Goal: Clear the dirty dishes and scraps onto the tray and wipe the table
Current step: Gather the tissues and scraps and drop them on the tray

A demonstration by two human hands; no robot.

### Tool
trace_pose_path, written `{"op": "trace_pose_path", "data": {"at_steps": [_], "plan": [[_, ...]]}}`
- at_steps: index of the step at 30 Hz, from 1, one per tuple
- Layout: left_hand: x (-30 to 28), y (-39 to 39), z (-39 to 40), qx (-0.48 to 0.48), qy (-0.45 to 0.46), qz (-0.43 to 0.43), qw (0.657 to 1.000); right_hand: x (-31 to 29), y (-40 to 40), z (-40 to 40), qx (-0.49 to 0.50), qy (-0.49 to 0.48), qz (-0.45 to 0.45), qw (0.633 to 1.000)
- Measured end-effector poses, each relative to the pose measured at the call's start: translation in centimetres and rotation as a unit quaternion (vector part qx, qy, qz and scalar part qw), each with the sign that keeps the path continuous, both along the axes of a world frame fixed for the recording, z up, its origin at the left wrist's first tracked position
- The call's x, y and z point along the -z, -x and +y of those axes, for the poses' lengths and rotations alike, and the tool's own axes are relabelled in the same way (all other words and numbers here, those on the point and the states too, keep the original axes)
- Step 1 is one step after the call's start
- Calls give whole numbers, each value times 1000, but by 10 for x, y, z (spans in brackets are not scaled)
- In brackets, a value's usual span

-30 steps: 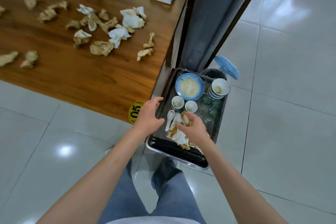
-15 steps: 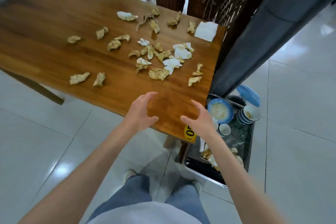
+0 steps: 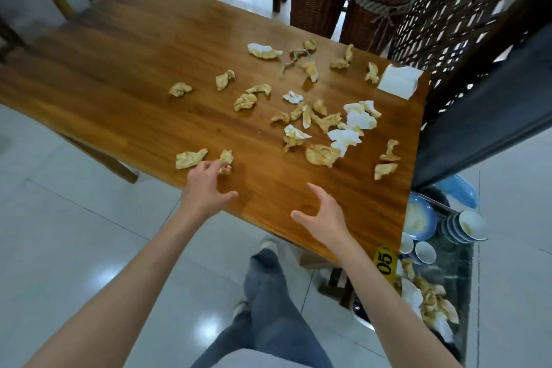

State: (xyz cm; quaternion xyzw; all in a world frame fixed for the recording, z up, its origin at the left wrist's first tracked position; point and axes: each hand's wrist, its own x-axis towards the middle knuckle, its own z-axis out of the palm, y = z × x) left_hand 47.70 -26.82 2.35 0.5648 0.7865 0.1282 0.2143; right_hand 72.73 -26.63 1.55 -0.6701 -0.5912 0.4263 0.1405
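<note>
Wooden surface (image 3: 125,92): scraps (image 3: 322,121) and crumpled tissues scattered, mostly right half.
Tray (image 3: 461,302): low at right, dishes stacked.
Left hand (image 3: 203,191): fingers spread, tips touching near scrap (image 3: 225,158).
Right hand (image 3: 324,213): apart, empty.
Handling: light, soft, crumbly; pinch from above.

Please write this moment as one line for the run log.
left hand: reaching scrap | right hand: open, empty | table: scraps remain

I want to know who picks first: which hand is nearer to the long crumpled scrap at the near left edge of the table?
Left. The left hand has its fingertips right beside the long scrap. The right hand hovers open, far off to the scrap's right over bare table.
</note>
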Motion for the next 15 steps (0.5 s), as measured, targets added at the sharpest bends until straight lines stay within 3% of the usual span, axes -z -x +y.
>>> {"op": "trace_pose_path", "data": {"at_steps": [5, 11, 15], "plan": [[14, 27, 55, -7, 10, 18, 1000, 17, 24, 60, 8, -4, -16, 1000], [35, 32, 95, -70, 146, 75, 984, 29, 38, 126, 75, -15, -109, 991], [51, 34, 100, -131, 184, 65, 972, 36, 42, 157, 129, 56, -174, 975]]}}
